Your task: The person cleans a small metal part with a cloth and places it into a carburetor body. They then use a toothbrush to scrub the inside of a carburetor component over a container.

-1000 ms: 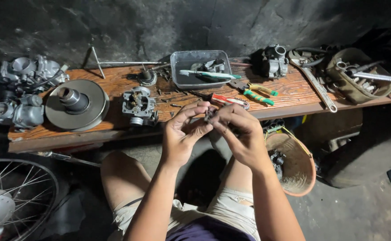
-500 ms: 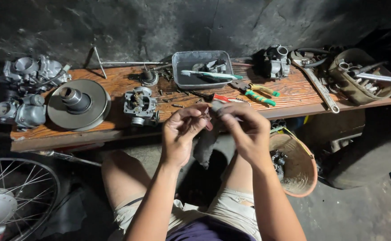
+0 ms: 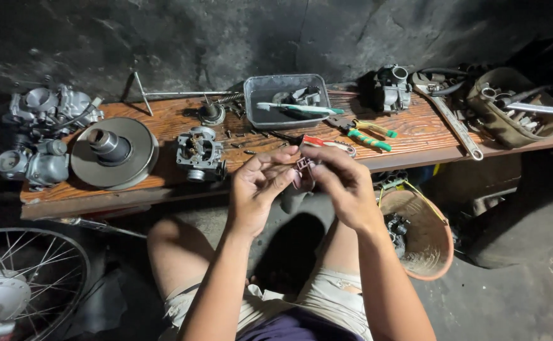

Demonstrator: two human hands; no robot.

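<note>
Small part (image 3: 303, 172): a little dark piece, held up between both hands, just in front of the wooden bench (image 3: 409, 136).
Left hand (image 3: 257, 189): fingers curled in, thumb and fingertips pinching one side of the part, likely to keep it steady.
Right hand (image 3: 342, 183): fingers bent over the top, pinching the other side so it can be looked at up close.
Bench: long brown board with a grey tray (image 3: 276, 95), green-handled pliers (image 3: 368, 132), a round metal disc (image 3: 115, 151) and a small engine part (image 3: 199, 151) laid within reach.
Room: dark rough wall, grey floor, a spoked wheel (image 3: 17, 284) at the left, an orange bucket (image 3: 421, 237) at the right.
</note>
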